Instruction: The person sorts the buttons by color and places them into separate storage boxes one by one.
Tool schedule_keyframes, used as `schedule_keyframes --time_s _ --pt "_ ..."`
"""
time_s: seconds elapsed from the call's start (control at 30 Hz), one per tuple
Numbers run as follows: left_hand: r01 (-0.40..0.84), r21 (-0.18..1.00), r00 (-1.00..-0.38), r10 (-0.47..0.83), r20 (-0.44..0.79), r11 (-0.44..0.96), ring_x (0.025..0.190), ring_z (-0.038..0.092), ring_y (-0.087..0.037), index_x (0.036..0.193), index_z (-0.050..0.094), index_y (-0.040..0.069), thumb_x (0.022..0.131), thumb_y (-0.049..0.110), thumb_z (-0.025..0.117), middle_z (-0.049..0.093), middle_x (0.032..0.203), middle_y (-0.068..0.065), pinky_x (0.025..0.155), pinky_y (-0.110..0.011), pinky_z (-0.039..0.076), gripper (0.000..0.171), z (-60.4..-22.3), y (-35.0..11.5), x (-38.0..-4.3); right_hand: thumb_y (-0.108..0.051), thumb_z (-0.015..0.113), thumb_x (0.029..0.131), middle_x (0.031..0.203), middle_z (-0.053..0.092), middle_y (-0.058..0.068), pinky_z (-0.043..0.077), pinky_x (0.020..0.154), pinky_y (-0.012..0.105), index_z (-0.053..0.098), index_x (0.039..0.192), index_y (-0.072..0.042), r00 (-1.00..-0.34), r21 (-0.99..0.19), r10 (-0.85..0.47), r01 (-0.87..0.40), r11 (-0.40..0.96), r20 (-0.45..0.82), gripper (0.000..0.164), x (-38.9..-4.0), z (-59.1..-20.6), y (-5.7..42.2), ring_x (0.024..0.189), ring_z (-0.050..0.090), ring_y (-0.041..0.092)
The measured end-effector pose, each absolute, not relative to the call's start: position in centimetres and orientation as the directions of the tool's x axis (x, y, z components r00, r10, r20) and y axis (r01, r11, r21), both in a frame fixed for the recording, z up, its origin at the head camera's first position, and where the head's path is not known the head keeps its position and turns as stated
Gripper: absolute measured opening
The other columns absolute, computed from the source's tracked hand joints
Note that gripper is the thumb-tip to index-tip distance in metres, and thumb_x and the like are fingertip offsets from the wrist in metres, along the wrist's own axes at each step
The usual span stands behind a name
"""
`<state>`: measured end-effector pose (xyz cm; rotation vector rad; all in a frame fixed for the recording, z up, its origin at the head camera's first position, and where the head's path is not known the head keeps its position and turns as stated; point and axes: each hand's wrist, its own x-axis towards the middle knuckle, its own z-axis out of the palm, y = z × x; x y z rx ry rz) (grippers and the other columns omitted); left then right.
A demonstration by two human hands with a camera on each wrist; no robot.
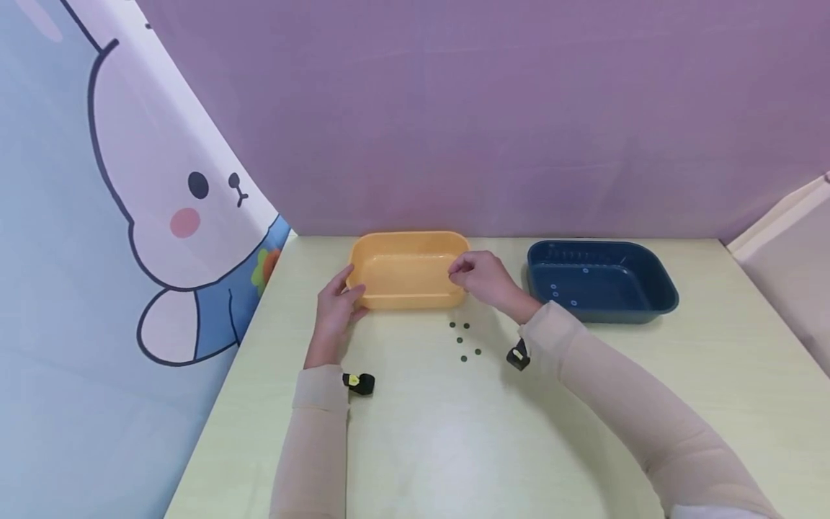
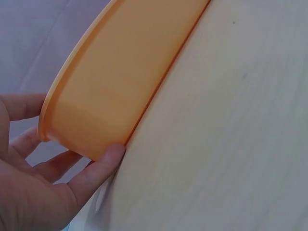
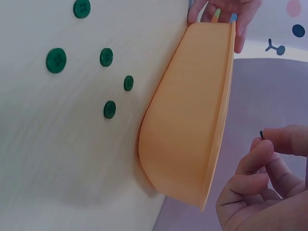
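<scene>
My left hand holds the left end of a yellow-orange plastic basin, its thumb low on the front wall and its other fingers around the end. Over the basin's right end, my right hand pinches a small dark button between thumb and index finger. Only the edge of that button shows in the right wrist view. Several green buttons lie loose on the table in front of the basin, among them a larger one and a smaller one.
A dark blue basin stands to the right, with several small light-coloured button-like discs inside. Behind the table hangs a purple cloth. A rabbit-print curtain borders the left side.
</scene>
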<state>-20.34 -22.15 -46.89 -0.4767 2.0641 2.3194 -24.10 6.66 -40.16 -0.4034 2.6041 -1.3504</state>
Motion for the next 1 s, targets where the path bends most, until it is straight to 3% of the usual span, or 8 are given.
schedule_keyframes --time_s 0.47,0.8,1.0 --pt "-0.198 0.966 -0.954 -0.195 -0.229 -0.166 0.135 0.049 -0.034 0.153 0.044 0.023 0.097 0.006 0.062 0.025 0.165 -0.006 0.097 -0.044 0.054 0.062 -47.0 -22.2 -20.6 -0.013 0.067 0.095 0.097 0.068 0.01 0.053 0.071 0.032 0.072 0.101 -0.004 -0.962 -0.814 -0.27 -0.126 0.567 -0.039 0.012 -25.2 -40.7 5.4 0.081 0.061 0.023" --pt "-0.2 0.963 -0.952 -0.197 -0.234 -0.179 0.136 0.048 -0.034 0.153 0.044 0.02 0.097 0.004 0.062 0.027 0.164 -0.006 0.097 -0.046 0.053 0.061 -46.5 -22.0 -20.4 -0.008 0.063 0.097 0.104 0.068 0.014 0.055 0.071 0.031 0.068 0.11 0.003 -0.977 -0.87 -0.21 -0.082 0.486 -0.025 0.017 -25.3 -40.7 5.3 0.091 0.066 0.04" --pt "-0.192 0.963 -0.95 -0.21 -0.231 -0.19 0.131 0.052 -0.032 0.152 0.046 0.021 0.096 0.003 0.063 0.03 0.163 -0.005 0.094 -0.042 0.055 0.061 -46.7 -21.8 -20.5 -0.008 0.063 0.096 0.105 0.069 0.013 0.053 0.077 0.035 0.069 0.11 0.002 -0.976 -0.839 -0.216 -0.14 0.526 0.027 0.019 -24.5 -40.7 6.6 0.092 0.063 0.029"
